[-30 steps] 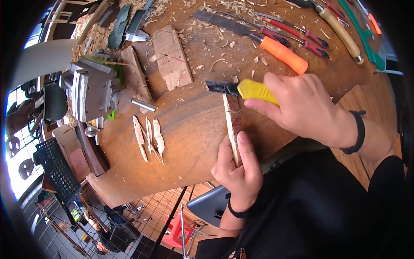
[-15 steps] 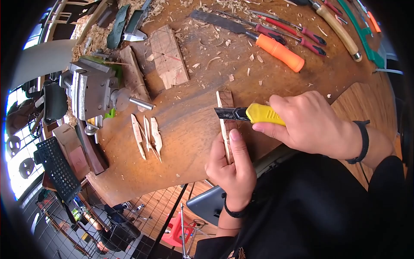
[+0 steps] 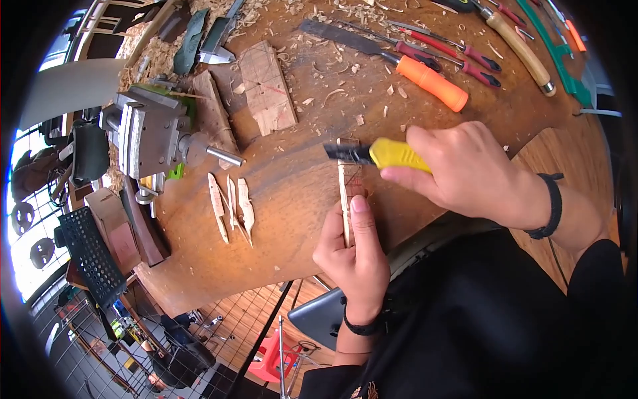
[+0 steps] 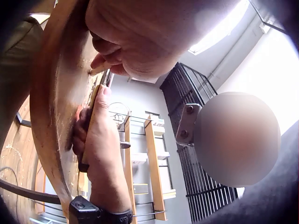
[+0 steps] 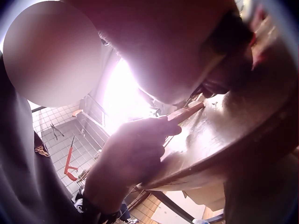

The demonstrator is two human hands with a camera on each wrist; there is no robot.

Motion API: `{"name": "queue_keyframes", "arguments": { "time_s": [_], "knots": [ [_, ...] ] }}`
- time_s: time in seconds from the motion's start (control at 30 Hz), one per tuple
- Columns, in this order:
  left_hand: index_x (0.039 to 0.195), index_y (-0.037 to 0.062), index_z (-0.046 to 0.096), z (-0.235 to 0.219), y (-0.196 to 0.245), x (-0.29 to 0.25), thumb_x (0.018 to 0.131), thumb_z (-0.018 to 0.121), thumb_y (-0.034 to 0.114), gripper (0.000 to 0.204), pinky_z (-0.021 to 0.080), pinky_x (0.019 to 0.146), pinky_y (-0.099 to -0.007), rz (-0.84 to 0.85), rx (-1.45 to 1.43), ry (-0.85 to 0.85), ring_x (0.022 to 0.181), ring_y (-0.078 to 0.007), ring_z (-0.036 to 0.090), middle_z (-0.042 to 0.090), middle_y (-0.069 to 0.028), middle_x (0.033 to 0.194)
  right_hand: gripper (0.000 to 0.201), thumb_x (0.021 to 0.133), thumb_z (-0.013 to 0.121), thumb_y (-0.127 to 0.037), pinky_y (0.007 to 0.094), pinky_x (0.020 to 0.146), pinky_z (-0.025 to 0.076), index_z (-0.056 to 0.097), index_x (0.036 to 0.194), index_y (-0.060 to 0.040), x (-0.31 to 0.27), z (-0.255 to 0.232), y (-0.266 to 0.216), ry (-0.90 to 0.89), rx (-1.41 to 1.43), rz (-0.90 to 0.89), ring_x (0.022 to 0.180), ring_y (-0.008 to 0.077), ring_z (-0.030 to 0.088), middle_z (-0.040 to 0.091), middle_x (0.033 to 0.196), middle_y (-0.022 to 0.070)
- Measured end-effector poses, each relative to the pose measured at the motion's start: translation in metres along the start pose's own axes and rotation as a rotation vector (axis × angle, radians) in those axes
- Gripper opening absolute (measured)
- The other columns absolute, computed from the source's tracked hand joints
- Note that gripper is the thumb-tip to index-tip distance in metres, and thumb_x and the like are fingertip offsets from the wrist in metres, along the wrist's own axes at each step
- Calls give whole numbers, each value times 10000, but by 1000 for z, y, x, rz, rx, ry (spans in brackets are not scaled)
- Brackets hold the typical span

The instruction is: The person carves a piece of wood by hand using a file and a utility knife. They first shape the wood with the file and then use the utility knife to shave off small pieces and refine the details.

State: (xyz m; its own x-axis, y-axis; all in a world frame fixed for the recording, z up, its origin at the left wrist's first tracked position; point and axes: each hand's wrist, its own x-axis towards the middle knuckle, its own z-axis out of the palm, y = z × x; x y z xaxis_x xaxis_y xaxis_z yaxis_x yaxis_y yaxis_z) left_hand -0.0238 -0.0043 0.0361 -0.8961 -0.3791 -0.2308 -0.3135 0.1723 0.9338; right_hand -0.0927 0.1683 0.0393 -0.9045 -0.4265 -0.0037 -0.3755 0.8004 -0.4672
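Observation:
My right hand [image 3: 465,169] grips a yellow utility knife [image 3: 399,156] with its dark blade pointing left. The blade lies across the upper part of a narrow wooden piece [image 3: 343,189], just below its far end. My left hand [image 3: 357,256] holds the near end of that piece, thumb on top, close to the table's front edge. Pencil-like lines mark the wood's side, and its upper edge is pale. In the right wrist view the wooden piece [image 5: 187,113] sticks out from the left hand [image 5: 133,147]. The left wrist view shows the right hand [image 4: 105,140] around the knife.
Whittled wood pieces [image 3: 246,206] lie left of my hands. Behind them stand a metal vise [image 3: 143,136] and a marked board [image 3: 266,86]. An orange-handled chisel [image 3: 432,83], red-handled tools [image 3: 478,76] and a wood-handled tool [image 3: 522,50] lie beyond my right hand among shavings.
The knife slid along the wood toward my left hand, then moved back toward the far end. My left hand and the wood shifted a little to the left.

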Motion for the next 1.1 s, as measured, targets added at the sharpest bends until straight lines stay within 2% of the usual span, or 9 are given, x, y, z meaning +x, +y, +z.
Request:
{"name": "queue_keyframes", "arguments": {
  "time_s": [0.03,0.1,0.23,0.4,0.67,1.0,1.1],
  "knots": [
    [1053,-53,734,-2,-1,0,1047,632,159,235,259,535,-210,7,7,-16,621,-4,380,514,78,689,536,989,629,-502,438,515,549,632,764,-16,-3,-4,-2,-2,3,-2,535,360,674,617,559,197],
    [1071,-51,727,-4,-2,-1,1049,630,144,218,288,541,-206,14,13,-33,646,-7,391,533,74,723,543,987,624,-522,468,526,542,631,769,-24,-7,-13,-6,-174,126,-3,540,390,663,608,554,208],
    [1043,-56,718,-5,-2,-1,1049,629,147,222,294,543,-214,-8,-33,-55,652,-10,397,536,72,730,548,988,614,-535,489,538,544,626,767,-34,-11,-14,-8,-208,138,15,545,401,660,608,557,209],
    [1011,-52,716,-3,1,-1,1052,624,160,235,287,536,-226,-5,6,-30,646,-15,387,516,76,713,546,993,606,-531,454,522,554,626,764,-35,-7,-5,-13,-135,25,54,550,373,678,620,563,186],
    [899,-34,688,-7,3,4,1056,621,193,283,255,525,-232,-74,-1,-51,633,-13,367,490,81,683,549,988,619,-518,438,523,562,645,781,-11,-5,10,-27,-6,44,123,563,355,695,643,586,184],
    [946,-35,720,-2,4,3,1058,619,205,283,234,519,-221,-34,-72,-39,613,-1,361,482,92,665,537,1005,600,-494,429,568,584,686,816,0,-6,13,-43,40,146,251,630,353,722,683,656,198],
    [971,-36,730,-4,0,3,1059,617,209,284,230,515,-220,5,-78,-37,602,2,360,479,93,655,534,1004,599,-498,428,572,586,687,815,-6,-10,14,-40,59,111,221,637,349,726,687,660,195]
  ]
}}
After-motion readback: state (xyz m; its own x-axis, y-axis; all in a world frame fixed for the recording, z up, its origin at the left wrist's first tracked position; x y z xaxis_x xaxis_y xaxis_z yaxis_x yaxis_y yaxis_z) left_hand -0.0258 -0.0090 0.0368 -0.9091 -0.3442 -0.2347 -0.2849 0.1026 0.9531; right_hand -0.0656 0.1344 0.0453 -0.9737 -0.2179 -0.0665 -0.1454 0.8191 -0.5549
